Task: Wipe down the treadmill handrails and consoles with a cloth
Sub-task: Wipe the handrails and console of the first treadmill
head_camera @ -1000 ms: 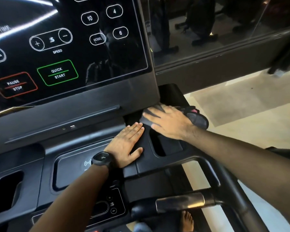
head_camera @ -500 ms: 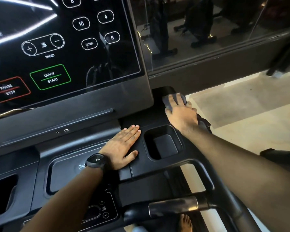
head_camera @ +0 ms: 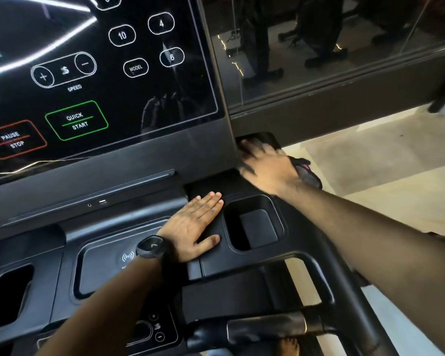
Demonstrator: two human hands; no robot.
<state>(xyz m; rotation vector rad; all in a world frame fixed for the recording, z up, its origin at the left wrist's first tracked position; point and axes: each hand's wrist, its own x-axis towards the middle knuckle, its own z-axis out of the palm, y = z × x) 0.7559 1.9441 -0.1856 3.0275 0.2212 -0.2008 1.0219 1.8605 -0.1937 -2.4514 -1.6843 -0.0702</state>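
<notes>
2 hands rest on the console (head_camera: 206,155) of a treadmill. The left hand (head_camera: 193,227) lies flat on the black tray (head_camera: 216,265), fingers straight and thumb out, holding nothing, with 1 watch (head_camera: 152,246) on its wrist. The right hand (head_camera: 265,165) is at the console's far right corner, just beside the screen's edge. It is blurred, with its fingers spread and pressing down on 1 dark cloth (head_camera: 307,174). The cloth bunches out from under the heel of that hand, with a bit of pink showing.

2 pockets are sunk into the tray: the right pocket (head_camera: 254,224) just beside the left hand, and the left pocket (head_camera: 8,291) well apart from it. 1 charging pad (head_camera: 106,263) sits between them. The screen (head_camera: 100,73) shows 4 numbered buttons, 8, 10, 4 and 6, plus 1 green QUICK START box and 1 red PAUSE STOP box. 1 handrail (head_camera: 267,327) with a metal grip crosses below, and 1 bare foot (head_camera: 289,346) shows under it.

The console is matt black plastic. To its right the floor (head_camera: 370,181) is pale, and a glass wall (head_camera: 332,47) reflects dark shapes.
</notes>
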